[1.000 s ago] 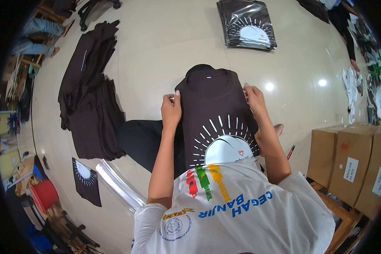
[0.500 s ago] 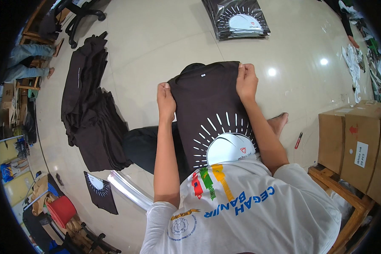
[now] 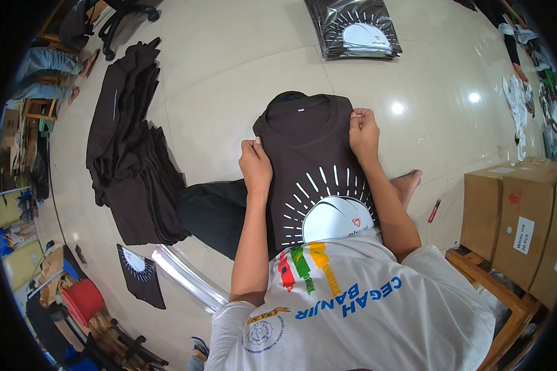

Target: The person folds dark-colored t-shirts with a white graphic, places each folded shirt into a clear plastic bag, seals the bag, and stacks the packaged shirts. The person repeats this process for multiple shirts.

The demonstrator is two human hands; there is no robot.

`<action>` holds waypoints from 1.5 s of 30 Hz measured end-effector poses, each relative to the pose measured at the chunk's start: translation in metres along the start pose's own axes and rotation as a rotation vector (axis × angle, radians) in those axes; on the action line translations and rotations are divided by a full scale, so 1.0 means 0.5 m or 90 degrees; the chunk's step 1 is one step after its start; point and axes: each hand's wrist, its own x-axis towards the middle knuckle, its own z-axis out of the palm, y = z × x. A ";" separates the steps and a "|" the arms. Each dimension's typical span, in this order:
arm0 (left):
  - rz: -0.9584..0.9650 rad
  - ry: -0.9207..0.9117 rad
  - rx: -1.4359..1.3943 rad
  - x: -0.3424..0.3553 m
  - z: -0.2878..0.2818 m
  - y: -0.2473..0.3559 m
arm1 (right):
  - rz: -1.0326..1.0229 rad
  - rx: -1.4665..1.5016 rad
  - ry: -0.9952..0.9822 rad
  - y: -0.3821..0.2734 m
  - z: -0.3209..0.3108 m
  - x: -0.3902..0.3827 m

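A dark brown T-shirt (image 3: 306, 151) with a white sunburst print stands stretched between my hands, its neckline at the top and its lower part against my lap. My left hand (image 3: 255, 164) pinches its left shoulder edge, fingers closed. At the opposite shoulder, my right hand (image 3: 364, 135) grips the cloth between thumb and fingers. The shirt's lower end is hidden behind my own white shirt. On the floor to the left lies a long heap of dark shirts (image 3: 127, 154). Beyond my hands sits a stack of bagged, folded shirts (image 3: 356, 34) with the same print.
Left of my knee lie a folded printed shirt (image 3: 141, 277) and clear plastic sleeves (image 3: 189, 278). A red marker (image 3: 434, 211) rests on the floor at right, near cardboard boxes (image 3: 510, 216) on a wooden pallet (image 3: 495, 281). Another person's legs (image 3: 46, 74) show at far left.
The shirt's neckline has opened out, so the collar's inside shows. My left hand has come lower and slightly right; my right hand has dropped a little. Both keep hold of the shirt.
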 end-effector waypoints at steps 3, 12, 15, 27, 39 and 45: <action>0.005 0.036 0.055 0.000 -0.017 0.014 | 0.001 -0.028 -0.004 -0.027 -0.015 -0.008; 0.063 0.009 0.040 0.010 0.047 -0.065 | -0.041 -0.028 0.003 -0.008 -0.023 -0.027; -0.013 0.014 0.024 -0.006 0.049 -0.024 | -0.049 -0.122 0.013 -0.014 -0.042 -0.062; -0.272 -0.222 -0.322 -0.065 -0.051 -0.070 | 0.440 0.330 -0.368 -0.060 -0.168 -0.080; -0.324 -0.347 -1.184 -0.026 -0.016 -0.061 | 0.474 0.780 -0.444 -0.011 -0.102 0.021; -0.385 -0.411 -1.220 -0.020 -0.037 -0.043 | 0.462 0.897 -0.558 -0.006 -0.102 0.017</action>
